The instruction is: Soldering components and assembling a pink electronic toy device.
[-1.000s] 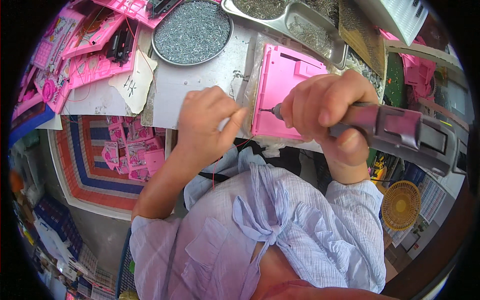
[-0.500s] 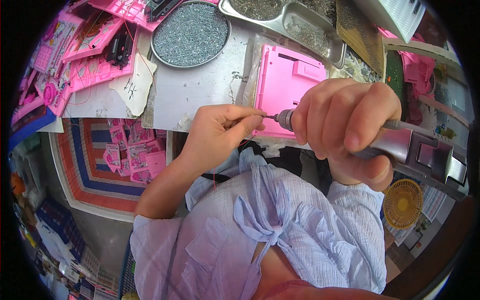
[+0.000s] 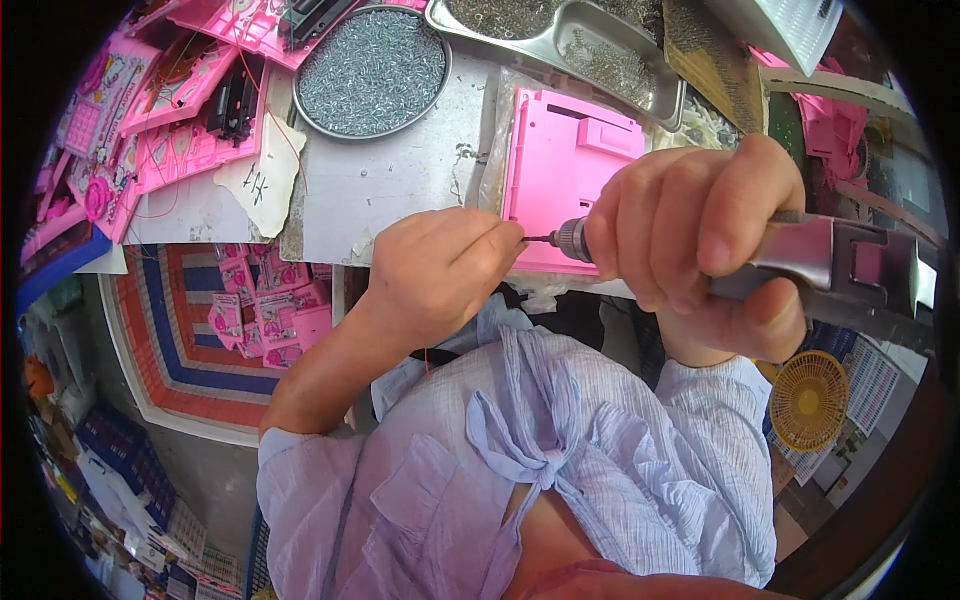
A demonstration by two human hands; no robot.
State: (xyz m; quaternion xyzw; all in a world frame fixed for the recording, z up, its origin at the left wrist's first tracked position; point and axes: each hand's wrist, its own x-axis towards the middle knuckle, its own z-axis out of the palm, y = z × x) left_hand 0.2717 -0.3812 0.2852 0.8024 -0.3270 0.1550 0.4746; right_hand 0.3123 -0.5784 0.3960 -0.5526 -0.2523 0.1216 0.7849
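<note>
My right hand grips an electric screwdriver with a grey and pink body, held level and raised toward the camera, its bit pointing left. My left hand is closed, its fingertips pinching at the bit's tip, where a small screw seems to sit. Behind both hands a pink plastic panel lies flat on the white worktop, partly hidden by my right hand.
A round metal dish of screws stands at the back. A steel tray with more small parts is to its right. Pink toy parts pile at the back left and in a striped woven bag below the worktop. A yellow fan sits lower right.
My right hand has lifted the screwdriver off the pink panel and turned it level. My left hand has come to the bit's tip and pinches there.
</note>
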